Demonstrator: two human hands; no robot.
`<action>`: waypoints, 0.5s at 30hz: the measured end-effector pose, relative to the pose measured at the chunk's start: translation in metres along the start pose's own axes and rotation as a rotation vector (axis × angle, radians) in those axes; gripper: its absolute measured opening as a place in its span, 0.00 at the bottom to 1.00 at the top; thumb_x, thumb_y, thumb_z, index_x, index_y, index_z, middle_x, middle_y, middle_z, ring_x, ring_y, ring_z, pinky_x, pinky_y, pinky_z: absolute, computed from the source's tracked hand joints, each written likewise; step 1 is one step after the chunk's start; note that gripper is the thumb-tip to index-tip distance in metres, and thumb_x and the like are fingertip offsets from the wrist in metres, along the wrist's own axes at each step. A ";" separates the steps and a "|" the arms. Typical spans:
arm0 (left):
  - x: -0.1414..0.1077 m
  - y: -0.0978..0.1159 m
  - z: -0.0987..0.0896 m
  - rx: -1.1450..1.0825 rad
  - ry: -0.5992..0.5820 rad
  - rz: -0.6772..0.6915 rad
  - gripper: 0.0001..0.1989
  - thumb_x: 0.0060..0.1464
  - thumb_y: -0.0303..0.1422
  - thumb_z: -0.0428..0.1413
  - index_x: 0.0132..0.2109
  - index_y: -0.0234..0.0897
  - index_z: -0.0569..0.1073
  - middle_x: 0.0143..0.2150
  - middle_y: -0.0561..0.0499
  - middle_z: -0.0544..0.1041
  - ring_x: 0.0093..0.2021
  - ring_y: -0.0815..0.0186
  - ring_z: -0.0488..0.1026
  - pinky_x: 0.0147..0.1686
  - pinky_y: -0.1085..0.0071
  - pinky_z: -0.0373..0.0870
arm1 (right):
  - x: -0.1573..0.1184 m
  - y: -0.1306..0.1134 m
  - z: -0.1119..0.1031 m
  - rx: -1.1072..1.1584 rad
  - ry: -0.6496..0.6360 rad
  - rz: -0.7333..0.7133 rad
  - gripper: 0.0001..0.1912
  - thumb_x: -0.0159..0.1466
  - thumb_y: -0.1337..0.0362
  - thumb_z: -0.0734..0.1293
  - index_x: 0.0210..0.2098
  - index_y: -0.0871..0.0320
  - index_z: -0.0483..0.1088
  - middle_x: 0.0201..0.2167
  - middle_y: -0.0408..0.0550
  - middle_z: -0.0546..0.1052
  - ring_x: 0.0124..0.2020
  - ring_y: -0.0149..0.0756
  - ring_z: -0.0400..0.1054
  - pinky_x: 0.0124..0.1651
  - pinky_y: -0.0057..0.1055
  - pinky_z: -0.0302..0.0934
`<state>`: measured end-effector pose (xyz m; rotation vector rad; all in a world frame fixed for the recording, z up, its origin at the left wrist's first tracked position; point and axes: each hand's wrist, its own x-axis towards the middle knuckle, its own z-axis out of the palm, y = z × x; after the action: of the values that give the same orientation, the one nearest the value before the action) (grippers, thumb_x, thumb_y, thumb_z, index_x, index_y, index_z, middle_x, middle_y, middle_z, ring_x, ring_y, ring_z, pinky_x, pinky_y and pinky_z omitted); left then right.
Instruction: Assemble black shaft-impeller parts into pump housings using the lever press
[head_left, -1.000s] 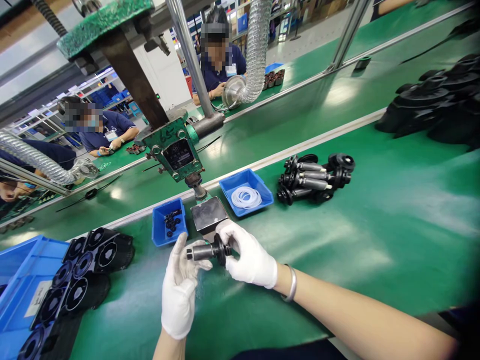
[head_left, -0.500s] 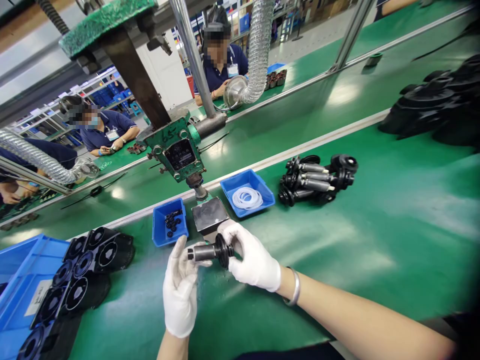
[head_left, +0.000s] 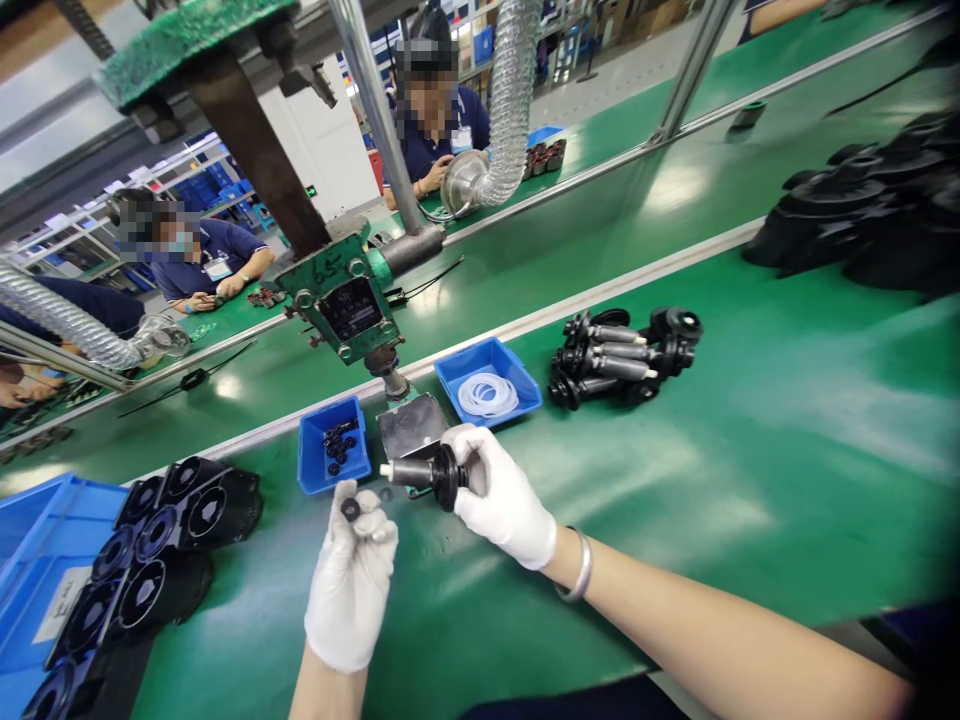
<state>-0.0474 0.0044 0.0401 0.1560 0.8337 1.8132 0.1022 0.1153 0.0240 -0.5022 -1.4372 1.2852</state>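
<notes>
My right hand [head_left: 504, 500], in a white glove, is closed round the black flanged end of a grey cylindrical shaft part [head_left: 416, 473]. The part lies nearly level, and a short white tip sticks out at its left end. My left hand [head_left: 351, 575], also gloved, pinches a small black ring [head_left: 350, 509] between thumb and fingers, below and left of that tip and apart from it. Just behind the part is the metal block [head_left: 411, 425] under the green press [head_left: 349, 300].
A blue tray [head_left: 307, 462] holds small black pieces; another blue tray [head_left: 525, 395] holds white rings [head_left: 487, 396]. Similar shaft parts [head_left: 626, 355] lie in a pile to the right. Black housings [head_left: 154, 590] stand at left beside a blue bin [head_left: 30, 570]. Co-workers sit across the bench.
The small black ring has come off the shaft's left end, baring the white tip, and my left hand has drawn down and left with it. My right hand keeps hold of the shaft part.
</notes>
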 end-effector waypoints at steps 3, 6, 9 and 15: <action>-0.003 -0.028 0.002 -0.042 -0.024 -0.170 0.17 0.45 0.33 0.70 0.43 0.41 0.77 0.35 0.53 0.72 0.29 0.78 0.68 0.33 0.80 0.70 | 0.000 -0.001 0.000 0.001 0.117 0.009 0.15 0.50 0.70 0.64 0.34 0.54 0.55 0.34 0.43 0.63 0.35 0.35 0.62 0.41 0.31 0.61; -0.002 -0.065 0.010 0.085 -0.066 -0.155 0.14 0.47 0.34 0.69 0.41 0.40 0.77 0.34 0.53 0.73 0.29 0.76 0.69 0.33 0.78 0.71 | -0.003 -0.001 0.000 -0.058 0.193 0.035 0.16 0.48 0.71 0.63 0.35 0.54 0.56 0.35 0.43 0.64 0.36 0.35 0.62 0.42 0.32 0.62; 0.000 -0.095 0.024 0.201 -0.099 -0.110 0.19 0.44 0.36 0.70 0.45 0.42 0.77 0.41 0.49 0.76 0.39 0.66 0.75 0.41 0.70 0.75 | -0.007 0.000 0.000 -0.140 0.226 0.089 0.16 0.47 0.71 0.61 0.36 0.54 0.58 0.36 0.43 0.65 0.37 0.36 0.63 0.44 0.33 0.62; 0.003 -0.101 0.027 0.391 -0.080 -0.069 0.25 0.35 0.40 0.73 0.43 0.41 0.77 0.41 0.48 0.79 0.41 0.61 0.77 0.44 0.67 0.76 | -0.006 -0.003 -0.003 -0.271 0.287 0.126 0.17 0.46 0.71 0.60 0.36 0.54 0.58 0.34 0.42 0.64 0.35 0.35 0.62 0.43 0.32 0.62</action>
<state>0.0429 0.0367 -0.0018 0.4424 1.1156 1.5534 0.1079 0.1107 0.0231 -0.9328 -1.3575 1.0680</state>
